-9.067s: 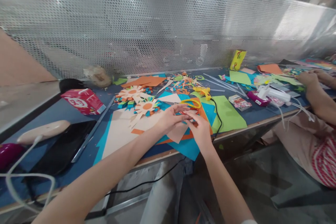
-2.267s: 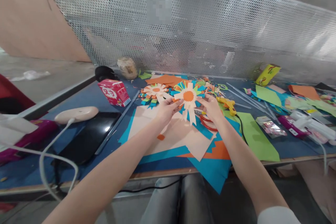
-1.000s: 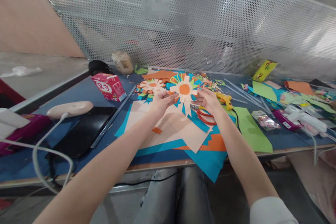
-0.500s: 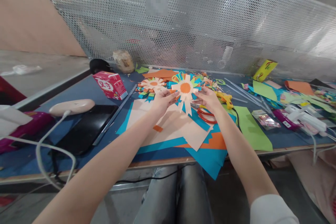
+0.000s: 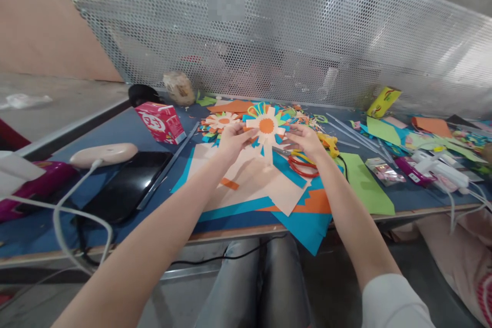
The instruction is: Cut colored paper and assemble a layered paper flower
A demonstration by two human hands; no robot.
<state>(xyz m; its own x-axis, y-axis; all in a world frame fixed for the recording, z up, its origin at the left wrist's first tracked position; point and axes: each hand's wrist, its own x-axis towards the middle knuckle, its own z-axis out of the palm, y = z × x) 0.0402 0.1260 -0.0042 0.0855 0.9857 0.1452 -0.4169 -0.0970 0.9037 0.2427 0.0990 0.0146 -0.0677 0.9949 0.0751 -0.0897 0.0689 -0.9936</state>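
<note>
Change: the paper flower (image 5: 266, 125) lay flat on the table earlier, next to its twin; now it is lifted and held up between both hands, much as half a second ago.
Left hand: the left hand (image 5: 230, 138) pinches the flower's left petals between thumb and fingertips.
Right hand: the right hand (image 5: 305, 141) grips the right-side petals with its fingertips, palm turned inward.
Flower: cream petals around an orange centre, with blue and green layers behind; it faces the person, raised above the peach sheet (image 5: 265, 184) and the blue sheets under it.
Nearby: the second flower (image 5: 221, 122) lies just left of the left hand; red-and-yellow-handled scissors (image 5: 302, 162) lie under the right wrist, with a yellow glue gun (image 5: 328, 142) just beyond.
Further off: a red carton (image 5: 160, 122) stands to the left, a green sheet (image 5: 365, 184) lies to the right, and a perforated metal screen (image 5: 307, 36) backs the table (image 5: 115, 130).
</note>
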